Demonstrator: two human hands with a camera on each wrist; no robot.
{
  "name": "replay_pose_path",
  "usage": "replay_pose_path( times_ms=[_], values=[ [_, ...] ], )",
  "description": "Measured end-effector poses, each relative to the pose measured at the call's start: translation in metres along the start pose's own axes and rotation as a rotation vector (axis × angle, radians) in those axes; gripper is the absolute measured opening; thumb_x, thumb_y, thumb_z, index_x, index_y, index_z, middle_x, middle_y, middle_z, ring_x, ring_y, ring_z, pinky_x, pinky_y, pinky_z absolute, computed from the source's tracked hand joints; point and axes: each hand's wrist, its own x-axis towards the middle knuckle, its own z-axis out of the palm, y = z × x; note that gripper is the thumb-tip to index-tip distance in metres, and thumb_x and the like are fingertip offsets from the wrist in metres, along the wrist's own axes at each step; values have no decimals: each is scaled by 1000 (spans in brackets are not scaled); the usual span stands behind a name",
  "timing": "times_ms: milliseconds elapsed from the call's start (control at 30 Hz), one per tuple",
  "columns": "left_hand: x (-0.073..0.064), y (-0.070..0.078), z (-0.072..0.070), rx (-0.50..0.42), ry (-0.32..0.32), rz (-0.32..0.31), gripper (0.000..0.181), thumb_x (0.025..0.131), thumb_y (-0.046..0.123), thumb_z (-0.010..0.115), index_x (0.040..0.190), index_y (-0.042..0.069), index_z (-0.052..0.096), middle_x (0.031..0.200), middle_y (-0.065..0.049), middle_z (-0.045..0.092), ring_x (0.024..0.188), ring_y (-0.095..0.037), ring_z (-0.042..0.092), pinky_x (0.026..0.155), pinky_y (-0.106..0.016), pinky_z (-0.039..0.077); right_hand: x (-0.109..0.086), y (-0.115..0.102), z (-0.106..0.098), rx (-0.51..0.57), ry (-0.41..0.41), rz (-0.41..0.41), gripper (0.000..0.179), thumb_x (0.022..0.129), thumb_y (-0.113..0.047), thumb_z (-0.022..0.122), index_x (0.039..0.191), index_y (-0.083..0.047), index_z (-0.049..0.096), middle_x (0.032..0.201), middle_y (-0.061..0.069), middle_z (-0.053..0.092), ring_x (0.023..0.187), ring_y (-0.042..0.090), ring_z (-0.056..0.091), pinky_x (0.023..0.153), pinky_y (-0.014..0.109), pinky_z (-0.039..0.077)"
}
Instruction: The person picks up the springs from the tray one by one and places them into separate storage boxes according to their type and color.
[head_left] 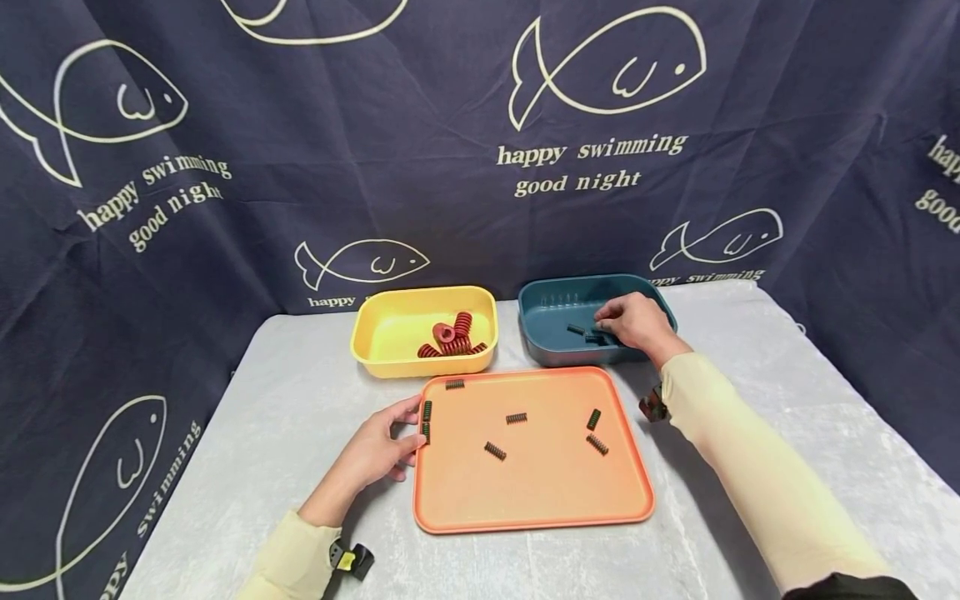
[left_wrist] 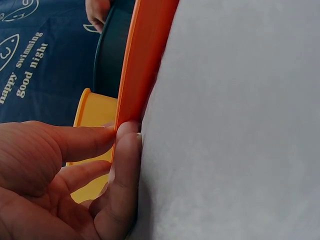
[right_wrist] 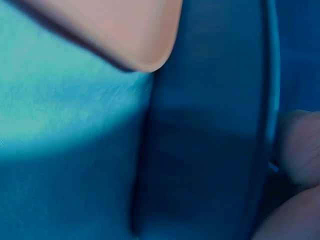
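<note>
At the left rim of an orange tray (head_left: 540, 492), my left hand (head_left: 378, 446) pinches the edge, thumb on top and fingers against the outside and underside. Small dark coil springs lie on the tray: two along the left rim, one spring (head_left: 455, 384) near the far-left corner, others such as the spring (head_left: 517, 418) spread across the middle and right. My right hand (head_left: 637, 322) reaches into the dark blue bin (head_left: 540, 342), fingers bent with tips close together above several dark springs (head_left: 576, 330). I cannot tell whether a spring is between those fingertips.
Left of the blue bin stands a yellow bin (head_left: 382, 333) holding several larger red springs (head_left: 453, 337). Both bins stand behind the tray on a grey-white tabletop (head_left: 300, 375). A dark blue fish-print curtain (head_left: 450, 150) hangs behind and along the sides.
</note>
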Motion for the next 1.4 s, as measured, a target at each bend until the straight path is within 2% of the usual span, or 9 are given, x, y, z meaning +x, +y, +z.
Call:
replay_pose_path(
  times_ms=[167,367,467,600,733,800,967,1200,1400],
  values=[
    [1,-1,0,1,-6,-3,66,95,-2,71,154,15,50,127,-11,59,64,-18,67,46,-36,58,-10,-5,-5,147,-11,-75,25,98,-17,73,118,-3,76,116,17,73,109,36,66,93,51,55],
    [2,-2,-1,2,-12,-4,65,95,-2,71,154,16,50,128,-11,59,65,-18,67,47,-36,58,-28,-13,-15,366,-6,-109,37,95,-28,77,125,-6,74,121,12,72,109,22,67,87,27,56],
    [2,-1,-2,7,-12,-6,65,95,-1,71,154,17,50,127,-11,59,65,-18,67,47,-36,58,-36,-20,-17,464,-20,-114,44,94,-32,78,129,-6,72,126,10,70,109,13,66,89,20,53],
    [2,-1,-2,7,-12,-2,65,95,-1,71,155,16,49,127,-11,59,64,-18,67,47,-37,58,-45,-33,-13,553,-44,-153,43,94,-29,80,128,-5,72,125,9,71,108,9,66,91,20,54],
    [2,-1,-2,2,-13,5,66,95,-2,70,155,15,49,127,-11,58,64,-18,67,47,-36,58,-50,-48,1,646,-86,-214,39,93,-20,80,126,-1,72,120,12,73,106,11,68,92,22,56],
    [2,-1,-2,0,-13,5,66,95,-3,70,155,15,49,127,-11,58,64,-18,67,47,-36,58,-52,-54,10,685,-120,-220,38,92,-18,81,125,0,72,119,12,73,106,12,69,91,23,57],
    [2,0,-2,7,-15,-1,66,95,-2,70,155,16,49,127,-12,58,65,-18,67,47,-36,58,-59,-72,33,717,-197,-207,32,91,-14,81,121,-6,76,118,13,73,105,15,70,87,24,58],
    [1,0,-3,1,-11,-1,65,96,-2,70,155,16,49,128,-12,58,65,-19,67,47,-37,58,-56,-96,67,662,-281,-237,28,92,-13,79,119,-5,76,115,13,74,99,23,69,80,26,56],
    [1,-1,-2,-7,-18,11,65,96,-1,70,155,15,48,128,-12,58,65,-19,67,48,-37,58,-51,-115,90,672,-365,-214,34,92,-10,79,123,1,73,119,17,72,96,19,72,86,26,57]
  ],
)
